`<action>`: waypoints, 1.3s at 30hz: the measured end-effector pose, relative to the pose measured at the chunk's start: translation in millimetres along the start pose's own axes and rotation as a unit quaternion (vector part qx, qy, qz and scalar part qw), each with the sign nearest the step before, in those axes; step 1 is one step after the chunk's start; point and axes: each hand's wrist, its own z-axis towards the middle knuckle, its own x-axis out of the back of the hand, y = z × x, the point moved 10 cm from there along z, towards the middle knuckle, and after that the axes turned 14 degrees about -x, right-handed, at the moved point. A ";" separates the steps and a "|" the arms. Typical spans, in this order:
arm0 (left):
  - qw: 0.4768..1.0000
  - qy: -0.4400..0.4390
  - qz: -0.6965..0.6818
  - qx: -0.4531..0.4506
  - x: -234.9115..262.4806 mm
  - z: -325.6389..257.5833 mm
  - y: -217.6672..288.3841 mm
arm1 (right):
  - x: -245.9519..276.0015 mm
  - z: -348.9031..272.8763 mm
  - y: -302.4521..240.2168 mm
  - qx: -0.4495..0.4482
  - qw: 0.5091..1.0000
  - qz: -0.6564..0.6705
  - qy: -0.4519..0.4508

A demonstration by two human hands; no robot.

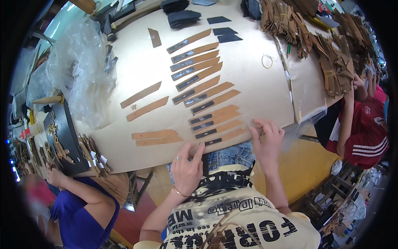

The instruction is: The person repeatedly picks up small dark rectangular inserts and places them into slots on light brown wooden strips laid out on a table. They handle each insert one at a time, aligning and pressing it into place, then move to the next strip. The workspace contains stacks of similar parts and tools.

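Observation:
The nearest brown leather strip (233, 135) lies by the table's near edge, with a dark patch (213, 141) on its left end. My left hand (185, 169) has its thumb tip against or just beside that end, its fingers apart. At the strip's pointed right end hovers my right hand (268, 140), thumb and forefinger apart; whether it touches the strip I cannot tell. Beyond it, more strips (195, 60) run away from me in a slanting column, each with a dark patch on the left end. Plain strips (155, 134) lie to their left.
Black pieces (227, 35) and dark stacks (184, 18) lie at the far side. Tied bundles of brown strips (331, 70) fill the far right. Crumpled clear plastic (83, 70) covers the left. People work at left (87, 207) and right (360, 128). A rubber band (267, 62) lies right of the column.

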 end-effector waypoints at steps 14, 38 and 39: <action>0.974 0.203 -0.084 0.062 60.5 19.6 -16.2 | 101.7 37.5 149.1 -0.140 0.937 0.139 0.289; 0.964 0.210 0.021 0.159 127.4 87.4 -164.2 | 53.3 16.0 347.8 -0.427 0.840 -0.078 0.325; 0.963 0.216 0.019 0.158 128.2 83.1 -164.4 | 71.4 13.6 351.3 -0.398 0.842 -0.077 0.355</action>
